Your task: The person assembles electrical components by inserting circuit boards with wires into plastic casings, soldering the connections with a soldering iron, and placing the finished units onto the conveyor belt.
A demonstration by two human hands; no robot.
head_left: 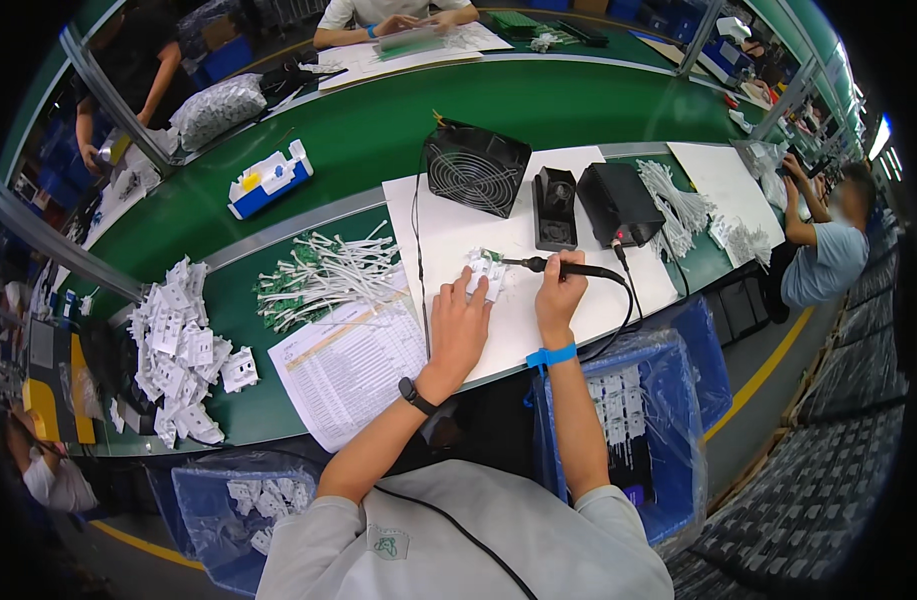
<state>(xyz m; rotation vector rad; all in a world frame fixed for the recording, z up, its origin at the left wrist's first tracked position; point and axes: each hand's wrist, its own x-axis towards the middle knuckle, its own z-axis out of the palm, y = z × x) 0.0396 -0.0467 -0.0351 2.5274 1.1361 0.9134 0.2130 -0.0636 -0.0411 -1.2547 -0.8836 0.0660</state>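
My right hand [558, 297] grips a black soldering iron [525, 264] like a pen, its tip pointing left. The tip is at a small green circuit board [491, 255] on the far end of a white plastic housing [494, 280]. With thumb and fingers, my left hand [462, 318] holds this housing down on a white board [513, 335]. Whether the tip touches the circuit board is too small to tell. A black band is on my left wrist, a blue strap on my right.
Beyond my hands stand a black fan [475, 170], a soldering stand [555, 208] and a black box [620, 203]. Leftward lie white cables [328, 270], a printed sheet [350, 370] and piled white housings [178, 350]. Blue bins [683, 500] stand below the edge. Other people work nearby.
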